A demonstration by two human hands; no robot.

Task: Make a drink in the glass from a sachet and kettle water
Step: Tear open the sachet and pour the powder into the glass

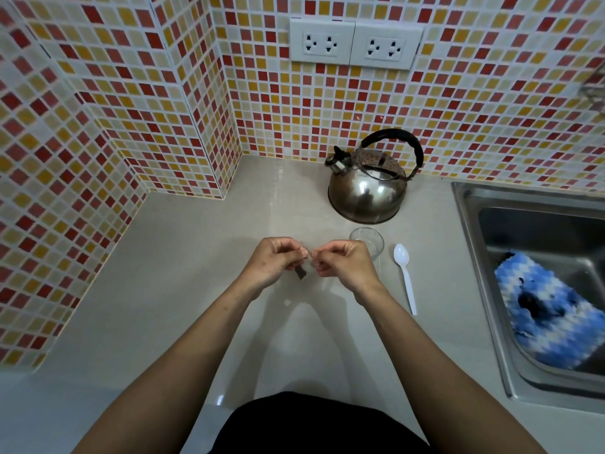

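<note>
Above the bench (pixel 183 290), the left hand (pixel 273 262) and right hand (pixel 343 262) pinch a small sachet (pixel 302 271) between their fingers (pixel 302 253), near the glass (pixel 368 240) and kettle (pixel 368 188).

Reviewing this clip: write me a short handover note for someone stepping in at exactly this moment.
Left hand and right hand: both pinch the small sachet between them above the counter, one grip at each end; whether it is torn open cannot be told.
Glass: upright just beyond the right hand, looks empty.
Spoon: white, lying on the counter right of the glass.
Kettle: behind the glass, near the wall, untouched.
Done: sachet picked up.
Left: open it, empty it into the glass, pour kettle water, stir.
</note>
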